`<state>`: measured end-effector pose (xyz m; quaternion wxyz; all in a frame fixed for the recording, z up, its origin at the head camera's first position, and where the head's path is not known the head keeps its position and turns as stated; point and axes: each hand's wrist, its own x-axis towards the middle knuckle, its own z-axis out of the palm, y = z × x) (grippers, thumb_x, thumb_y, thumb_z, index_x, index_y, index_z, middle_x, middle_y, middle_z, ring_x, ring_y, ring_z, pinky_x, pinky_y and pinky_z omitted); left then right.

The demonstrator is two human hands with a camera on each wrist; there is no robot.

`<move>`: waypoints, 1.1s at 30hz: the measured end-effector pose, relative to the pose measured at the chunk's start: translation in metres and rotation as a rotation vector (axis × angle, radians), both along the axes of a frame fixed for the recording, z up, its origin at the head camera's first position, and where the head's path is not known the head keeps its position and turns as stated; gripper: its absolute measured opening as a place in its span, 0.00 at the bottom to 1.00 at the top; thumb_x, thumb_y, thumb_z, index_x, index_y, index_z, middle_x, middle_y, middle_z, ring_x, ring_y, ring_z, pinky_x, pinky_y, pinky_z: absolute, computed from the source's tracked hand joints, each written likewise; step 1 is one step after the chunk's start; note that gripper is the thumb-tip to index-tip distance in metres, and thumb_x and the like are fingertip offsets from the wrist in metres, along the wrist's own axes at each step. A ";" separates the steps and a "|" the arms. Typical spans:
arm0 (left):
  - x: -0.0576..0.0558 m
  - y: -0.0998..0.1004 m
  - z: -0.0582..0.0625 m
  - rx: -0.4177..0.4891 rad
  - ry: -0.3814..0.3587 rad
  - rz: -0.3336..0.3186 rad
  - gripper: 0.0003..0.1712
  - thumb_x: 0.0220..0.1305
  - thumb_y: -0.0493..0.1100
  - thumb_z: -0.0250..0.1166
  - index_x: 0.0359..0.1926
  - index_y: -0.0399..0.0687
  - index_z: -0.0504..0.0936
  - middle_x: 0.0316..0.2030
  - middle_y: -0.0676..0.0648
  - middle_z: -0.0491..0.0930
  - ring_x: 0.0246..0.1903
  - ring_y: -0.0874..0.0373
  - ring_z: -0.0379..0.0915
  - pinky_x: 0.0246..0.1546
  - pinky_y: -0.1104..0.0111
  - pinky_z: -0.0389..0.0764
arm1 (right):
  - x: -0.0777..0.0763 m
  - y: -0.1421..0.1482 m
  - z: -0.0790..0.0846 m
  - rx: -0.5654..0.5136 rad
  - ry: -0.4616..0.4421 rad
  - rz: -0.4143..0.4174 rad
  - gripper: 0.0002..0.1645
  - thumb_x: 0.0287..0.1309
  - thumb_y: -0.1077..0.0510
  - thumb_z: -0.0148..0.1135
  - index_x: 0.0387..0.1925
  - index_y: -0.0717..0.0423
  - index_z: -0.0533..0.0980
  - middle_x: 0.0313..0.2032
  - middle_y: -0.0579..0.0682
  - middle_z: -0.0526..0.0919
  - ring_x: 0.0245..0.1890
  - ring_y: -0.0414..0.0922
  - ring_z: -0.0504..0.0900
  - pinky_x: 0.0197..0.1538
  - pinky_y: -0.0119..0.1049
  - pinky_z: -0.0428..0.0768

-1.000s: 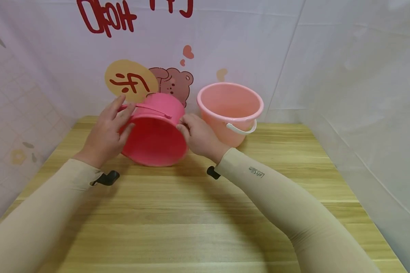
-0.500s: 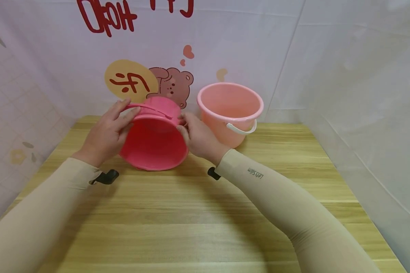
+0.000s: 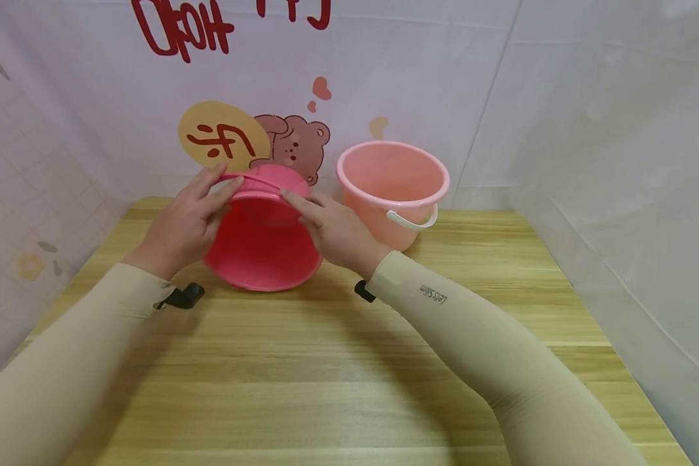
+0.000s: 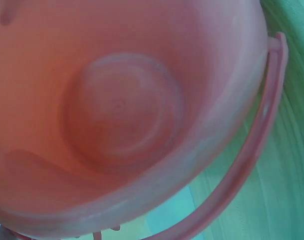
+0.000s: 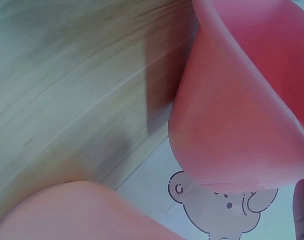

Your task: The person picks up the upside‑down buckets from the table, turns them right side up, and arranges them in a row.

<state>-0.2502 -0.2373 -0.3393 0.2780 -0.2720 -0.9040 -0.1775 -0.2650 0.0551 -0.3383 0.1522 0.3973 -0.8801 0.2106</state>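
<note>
A deep pink plastic bucket (image 3: 262, 259) is tipped on its side at the left of the table, its mouth toward me. My left hand (image 3: 177, 230) holds its upper left rim, fingers by the raised pink handle (image 3: 263, 182). At the upper right rim, my right hand (image 3: 343, 230) grips with the index finger stretched along the top toward the handle. The left wrist view looks into the bucket's round bottom (image 4: 119, 107), with the handle (image 4: 241, 167) swung out past the rim. In the right wrist view the bucket's outer wall (image 5: 231, 115) shows, a fingertip (image 5: 303, 210) beside it.
A lighter pink bucket (image 3: 373, 220) stands upright right behind my right hand, its white handle (image 3: 413, 223) hanging down in front. Behind both, a white printed cloth (image 3: 413, 71) with a bear covers the wall. The wooden table (image 3: 303, 388) stretches toward me.
The deep pink bucket has tilted and come slightly nearer. My left fingers have settled at the rim and handle; my right index finger has moved left over the top rim.
</note>
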 end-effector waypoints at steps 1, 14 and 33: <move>0.000 0.000 0.001 0.003 -0.007 0.002 0.31 0.75 0.36 0.63 0.76 0.53 0.73 0.80 0.40 0.62 0.78 0.39 0.59 0.63 0.36 0.77 | 0.000 0.000 0.000 0.000 0.004 -0.002 0.34 0.78 0.57 0.57 0.80 0.43 0.64 0.61 0.53 0.79 0.51 0.46 0.82 0.54 0.35 0.86; 0.002 0.002 0.005 0.041 -0.091 0.047 0.34 0.77 0.39 0.61 0.80 0.57 0.66 0.82 0.45 0.58 0.80 0.40 0.56 0.61 0.36 0.78 | -0.001 0.000 0.003 -0.040 0.033 -0.037 0.34 0.78 0.59 0.56 0.80 0.50 0.64 0.59 0.54 0.80 0.54 0.48 0.82 0.57 0.37 0.86; 0.009 -0.012 0.000 0.094 -0.027 0.060 0.37 0.72 0.36 0.66 0.78 0.59 0.69 0.63 0.35 0.76 0.55 0.39 0.76 0.43 0.39 0.87 | -0.006 0.002 0.010 -0.181 -0.043 -0.071 0.32 0.77 0.63 0.55 0.78 0.48 0.68 0.57 0.55 0.83 0.53 0.48 0.81 0.55 0.35 0.85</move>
